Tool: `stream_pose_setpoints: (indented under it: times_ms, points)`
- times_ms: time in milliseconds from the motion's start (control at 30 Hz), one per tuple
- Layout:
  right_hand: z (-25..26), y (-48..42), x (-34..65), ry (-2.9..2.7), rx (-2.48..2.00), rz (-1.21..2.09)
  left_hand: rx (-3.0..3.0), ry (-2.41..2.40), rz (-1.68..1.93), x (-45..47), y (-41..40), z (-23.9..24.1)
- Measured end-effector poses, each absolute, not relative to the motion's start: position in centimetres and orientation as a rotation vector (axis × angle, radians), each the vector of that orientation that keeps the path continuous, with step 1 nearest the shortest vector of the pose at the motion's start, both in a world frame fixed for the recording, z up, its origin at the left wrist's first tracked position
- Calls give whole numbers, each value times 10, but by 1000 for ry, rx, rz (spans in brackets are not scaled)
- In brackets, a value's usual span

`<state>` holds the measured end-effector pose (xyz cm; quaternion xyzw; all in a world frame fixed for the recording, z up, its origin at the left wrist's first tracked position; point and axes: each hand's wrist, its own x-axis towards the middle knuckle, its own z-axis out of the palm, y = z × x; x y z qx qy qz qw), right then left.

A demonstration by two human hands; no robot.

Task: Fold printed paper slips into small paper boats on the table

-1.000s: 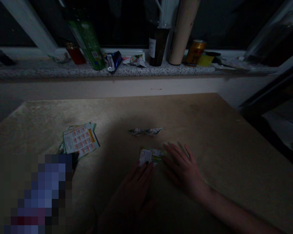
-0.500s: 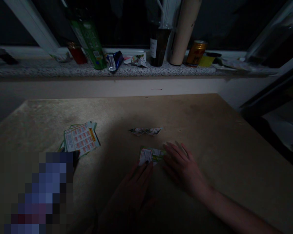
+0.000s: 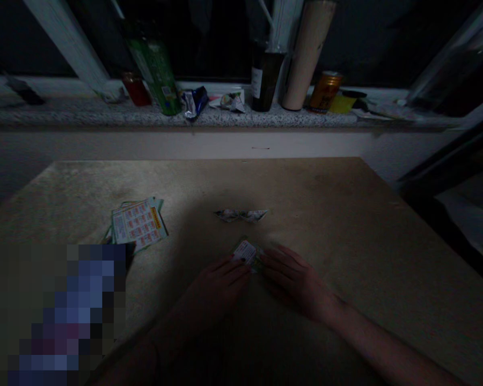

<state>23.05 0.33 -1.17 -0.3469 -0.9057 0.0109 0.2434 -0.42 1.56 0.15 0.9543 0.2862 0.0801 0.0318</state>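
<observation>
A small printed paper, partly folded, lies on the tan table in dim light. My left hand rests flat with its fingertips on the paper's near left corner. My right hand lies flat beside it, fingers stretched toward the paper's right edge and touching it. Both hands press on the sheet rather than grip it. A folded paper piece lies just beyond the hands.
A stack of printed cards sits at the left of the table. A stone sill behind carries a green bottle, a dark bottle, a tan tube, a gold can and wrappers.
The paper looks smaller and more tilted than before, as if folded over. Both hands have drawn closer together over it. The view has shifted slightly.
</observation>
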Motion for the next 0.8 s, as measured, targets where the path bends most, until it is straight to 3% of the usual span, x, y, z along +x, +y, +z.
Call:
stream_pose_setpoints:
  times_ms: [367,800]
  points:
    - [-16,5,225,-2526,-988,91,3115,782,246,-1,23,0]
    - [-7,4,214,-2503,-686,-319,3096,731,551,-8,18,0]
